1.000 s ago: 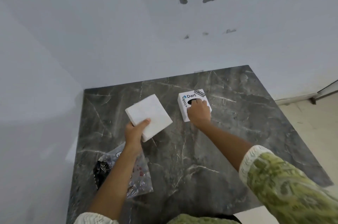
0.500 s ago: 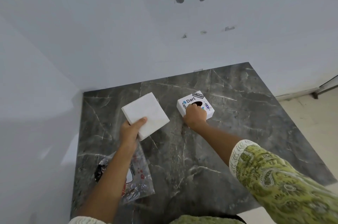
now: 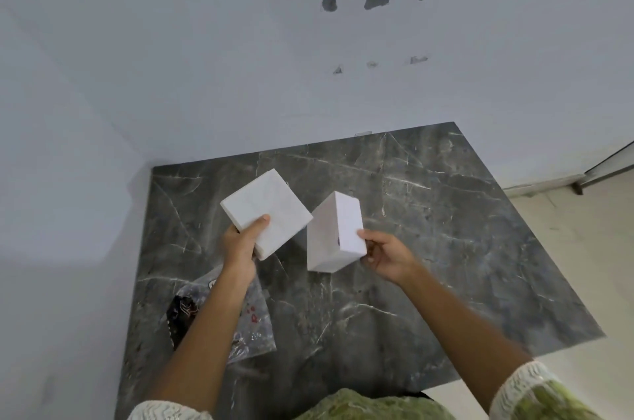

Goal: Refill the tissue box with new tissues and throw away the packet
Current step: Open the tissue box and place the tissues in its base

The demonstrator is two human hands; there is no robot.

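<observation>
The white cardboard tissue box (image 3: 334, 232) was off the table, tipped so that only plain white faces showed, in the right hand (image 3: 387, 256); its fingers were closed on the box's right side, thumb on the upper face. Just left of it, almost touching at one corner, the square white stack of folded tissues (image 3: 266, 212) was gripped by the left hand (image 3: 240, 246), thumb on top and fingers beneath its near corner. Both were held above the middle of the dark grey marble-patterned tabletop (image 3: 446, 265). Under the left forearm lay the crumpled clear plastic packet with dark and red print (image 3: 254, 323), flat on the table near its left front part, partly hidden by the arm. The table's far and left edges met pale grey walls (image 3: 206, 59); its right and near edges stood free over a cream floor (image 3: 583, 248). The right half of the tabletop was bare. A green patterned sleeve with a white lace cuff (image 3: 535, 392) covered the right arm.
</observation>
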